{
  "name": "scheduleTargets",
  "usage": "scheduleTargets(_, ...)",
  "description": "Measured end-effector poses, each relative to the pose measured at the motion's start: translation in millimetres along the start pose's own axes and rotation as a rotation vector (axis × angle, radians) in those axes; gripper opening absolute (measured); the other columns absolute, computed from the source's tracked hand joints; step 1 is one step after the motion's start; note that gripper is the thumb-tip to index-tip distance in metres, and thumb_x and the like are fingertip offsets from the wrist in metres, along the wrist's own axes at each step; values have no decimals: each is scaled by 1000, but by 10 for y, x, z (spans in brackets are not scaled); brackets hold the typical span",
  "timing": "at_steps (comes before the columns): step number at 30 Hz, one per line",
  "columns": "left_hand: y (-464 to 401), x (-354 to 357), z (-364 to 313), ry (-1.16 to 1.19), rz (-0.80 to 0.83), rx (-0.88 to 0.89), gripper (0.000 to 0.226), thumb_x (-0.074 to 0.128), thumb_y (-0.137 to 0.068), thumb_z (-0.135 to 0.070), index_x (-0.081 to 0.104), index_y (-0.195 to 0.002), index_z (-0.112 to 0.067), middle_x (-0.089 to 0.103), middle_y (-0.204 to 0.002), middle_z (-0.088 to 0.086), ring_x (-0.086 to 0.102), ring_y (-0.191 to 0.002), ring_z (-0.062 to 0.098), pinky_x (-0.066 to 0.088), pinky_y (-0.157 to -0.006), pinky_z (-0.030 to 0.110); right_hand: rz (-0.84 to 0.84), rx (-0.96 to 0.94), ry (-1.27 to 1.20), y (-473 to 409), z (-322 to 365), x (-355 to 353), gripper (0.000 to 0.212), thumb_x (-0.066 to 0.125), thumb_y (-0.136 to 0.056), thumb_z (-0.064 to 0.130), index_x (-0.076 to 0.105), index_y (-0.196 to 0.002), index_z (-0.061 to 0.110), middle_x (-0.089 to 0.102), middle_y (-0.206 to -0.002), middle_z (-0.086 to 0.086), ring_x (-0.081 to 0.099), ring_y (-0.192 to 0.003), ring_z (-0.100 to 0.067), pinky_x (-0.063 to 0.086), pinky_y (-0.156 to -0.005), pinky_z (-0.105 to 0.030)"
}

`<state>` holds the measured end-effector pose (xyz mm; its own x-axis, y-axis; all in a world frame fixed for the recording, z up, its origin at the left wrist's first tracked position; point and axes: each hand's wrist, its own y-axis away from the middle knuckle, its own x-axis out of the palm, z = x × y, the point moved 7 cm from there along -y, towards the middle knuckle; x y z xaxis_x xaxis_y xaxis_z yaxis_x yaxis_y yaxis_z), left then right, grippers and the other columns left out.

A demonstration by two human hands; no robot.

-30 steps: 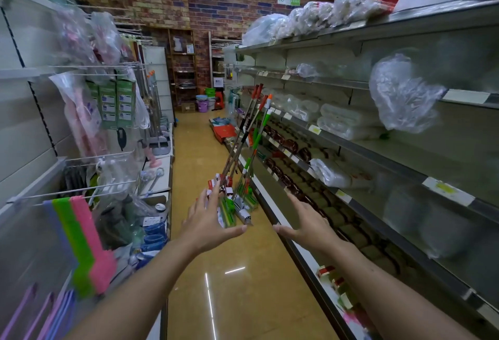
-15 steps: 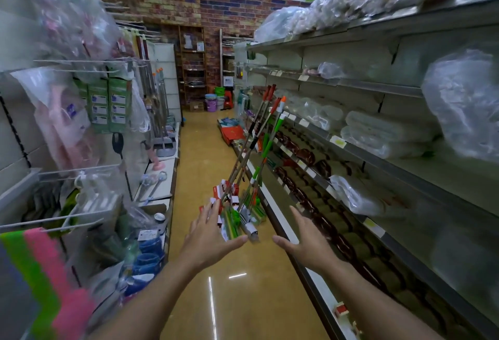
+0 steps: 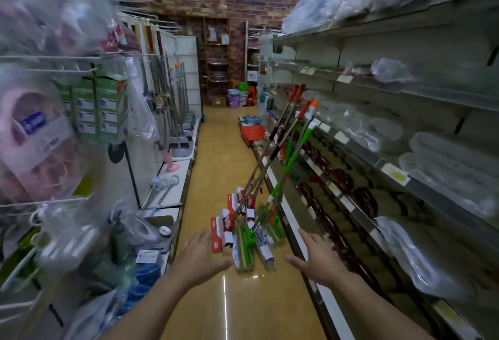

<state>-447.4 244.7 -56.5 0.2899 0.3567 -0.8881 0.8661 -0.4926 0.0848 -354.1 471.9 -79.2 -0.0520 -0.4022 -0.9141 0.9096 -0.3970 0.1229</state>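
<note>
1. Since the earlier frame the view has moved up the aisle. Both hands have come closer to the mop heads, while the mops lean as they did.
2. The long grey metal shelving unit (image 3: 359, 150) is the landmark here.
3. The glossy tan floor (image 3: 224, 164) runs along its foot.
4. The bundle of flat mops (image 3: 280, 156), steel poles with red, orange and green grips, stands on that floor just beside the shelving's base. It is tilted so the pole tops rest against a shelf edge. Each mop is probably light, but the bundle is long and loose. The poles look stiff and smooth, so likely slippery, and they cross, so they may fan apart when lifted.
5. The right hand (image 3: 316, 258) hovers between the mop heads and the shelving's base. The left hand (image 3: 199, 256) is on the far side of the heads from the shelving. Both have their fingers spread and hold nothing. Blur hides whether the left fingertips touch the packaging.
6. The red-and-white and green card sleeves (image 3: 218, 234) wrap the heads, low beside the shelving. Thin card would likely crush or slide, so the better hold is on the poles just above the heads, gathered where they cross.
</note>
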Motion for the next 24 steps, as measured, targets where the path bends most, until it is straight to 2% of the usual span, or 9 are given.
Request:
scheduleTargets(6, -1263, -77, 225, -21, 28, 63, 81, 59, -85, -51, 17, -148, -21, 26, -155, 0, 23, -142, 17, 19, -115, 32, -50, 11, -40, -1359, 136, 11, 77, 47, -92, 55, 12, -152, 21, 27, -155, -4, 29, -141, -23, 30, -113, -40)
scheduleTargets(10, -2254, -293, 442, 27, 66, 86, 72, 58, -87, -48, 26, -145, -21, 35, -150, 0, 34, -135, 16, 29, -108, 26, -57, 36, -49, -2292, 238, -35, 76, 46, -92, 55, 14, -152, 21, 29, -154, -2, 31, -139, -22, 31, -113, -40)
scheduleTargets(15, -3467, -498, 719, 64, 118, 59, 89, 57, -83, -57, 11, -151, -22, 26, -156, 0, 30, -140, 18, 31, -113, 33, -76, 105, -41, -3342, 290, -160, 78, 43, -91, 60, 12, -152, 22, 29, -155, -4, 31, -140, -23, 34, -111, -39)
scheduleTargets(20, -4464, -538, 670, 121, 134, 129, 93, 61, -80, -57, 8, -151, -28, 27, -155, -1, 30, -139, 17, 34, -111, 35, -78, 121, -64, -4278, 392, -181, 74, 44, -94, 54, 12, -153, 22, 29, -153, -5, 32, -140, -23, 33, -112, -39)
scheduleTargets(24, -5366, -461, 581, 91, 123, 192, 92, 60, -81, -57, 8, -151, -28, 28, -154, -1, 32, -138, 17, 35, -109, 34, -94, 133, -72, -5097, 316, -193, 79, 46, -91, 58, 12, -153, 23, 28, -155, -3, 30, -141, -23, 33, -112, -43)
